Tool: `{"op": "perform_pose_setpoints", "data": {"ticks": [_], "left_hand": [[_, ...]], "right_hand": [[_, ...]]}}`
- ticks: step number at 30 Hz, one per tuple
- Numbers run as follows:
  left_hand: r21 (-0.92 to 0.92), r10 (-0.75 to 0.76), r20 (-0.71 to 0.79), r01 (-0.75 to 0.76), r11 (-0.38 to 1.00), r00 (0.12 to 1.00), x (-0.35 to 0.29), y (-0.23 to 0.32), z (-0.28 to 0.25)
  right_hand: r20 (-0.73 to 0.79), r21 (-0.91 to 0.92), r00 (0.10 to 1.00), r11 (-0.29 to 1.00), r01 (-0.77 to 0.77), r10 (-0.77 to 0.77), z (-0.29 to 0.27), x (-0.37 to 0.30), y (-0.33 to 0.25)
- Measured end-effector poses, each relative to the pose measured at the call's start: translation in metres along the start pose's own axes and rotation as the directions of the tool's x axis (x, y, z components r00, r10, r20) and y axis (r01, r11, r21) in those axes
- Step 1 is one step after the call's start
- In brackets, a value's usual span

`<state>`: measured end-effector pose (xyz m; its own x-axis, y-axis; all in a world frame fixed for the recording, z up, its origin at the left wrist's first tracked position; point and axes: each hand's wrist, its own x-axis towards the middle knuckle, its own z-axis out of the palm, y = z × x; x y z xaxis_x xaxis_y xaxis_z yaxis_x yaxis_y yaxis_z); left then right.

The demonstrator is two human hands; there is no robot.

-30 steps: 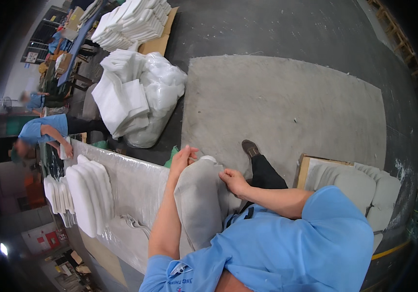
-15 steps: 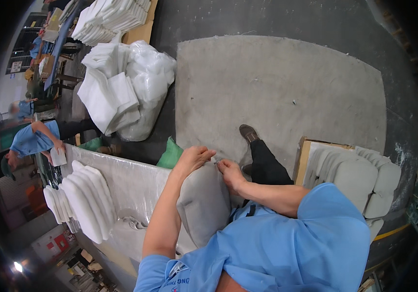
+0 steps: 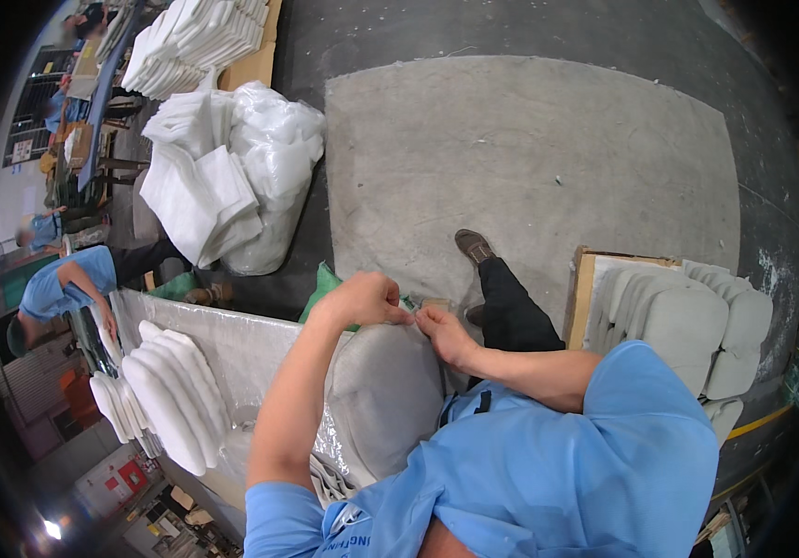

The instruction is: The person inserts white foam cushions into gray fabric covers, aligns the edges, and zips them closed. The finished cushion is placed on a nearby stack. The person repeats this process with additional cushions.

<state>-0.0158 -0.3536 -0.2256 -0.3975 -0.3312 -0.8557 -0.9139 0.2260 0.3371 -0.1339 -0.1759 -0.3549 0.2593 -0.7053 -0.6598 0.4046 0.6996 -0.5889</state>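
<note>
Grey cushion [image 3: 385, 391] sits at my end of the plastic-covered table [image 3: 241, 325], right in front of me, lower end close to my shirt. Prob. kept here so the far edge comes within reach of both hands w/o stretching.

Grip: L hand [image 3: 369, 298] reaches over the cushion's far-left corner, fingers curled down, thumb & fingertips pinched on the far edge. R hand [image 3: 446, 337] comes in from the other side, also pinched there, tips almost meeting L's. Likely one steadies the cloth for the other. Can't tell if it's cloth only or some small part betw. the tips.

Nearby: green bag [image 3: 322, 286] just past L wrist; white pads [image 3: 171, 395] standing in rows farther along the table, prob. to stay easy to pick up; box [image 3: 581, 302] w/ grey cushions [image 3: 683, 316] to my R, packed on edge, prob. to save room. Co-worker [image 3: 69, 279] at table's far end, hand by the pads.

Vs 0.5 s ago: L fingers were straighter, stretched over the edge; now curled in, hands closer tog. Vs 1.0 s ago: R hand was farther from L, cover slacker; now looks rounder, fuller. Co-worker's head lower than at 0.5 s.
</note>
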Motion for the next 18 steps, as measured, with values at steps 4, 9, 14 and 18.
{"op": "perform_pose_setpoints", "data": {"ticks": [4,9,14,18], "left_hand": [[0.063,-0.008,0.142,-0.001,0.998,0.990,0.015,0.006,-0.007],[-0.066,-0.042,0.269,0.062,0.996,0.962,0.032,-0.007,-0.008],[-0.284,0.020,0.183,0.034,0.958,0.983,0.031,-0.022,0.005],[-0.380,-0.023,0.161,0.083,0.921,0.987,0.025,-0.022,0.010]], "right_hand": [[0.059,0.043,0.998,0.999,0.005,-0.008,0.001,-0.002,0.004],[0.157,0.058,0.988,0.998,-0.023,0.014,-0.002,-0.007,0.004],[0.073,-0.063,0.997,0.998,-0.002,0.007,-0.004,0.000,0.006],[0.048,-0.034,0.999,0.999,0.023,-0.021,0.001,0.003,0.008]]}}
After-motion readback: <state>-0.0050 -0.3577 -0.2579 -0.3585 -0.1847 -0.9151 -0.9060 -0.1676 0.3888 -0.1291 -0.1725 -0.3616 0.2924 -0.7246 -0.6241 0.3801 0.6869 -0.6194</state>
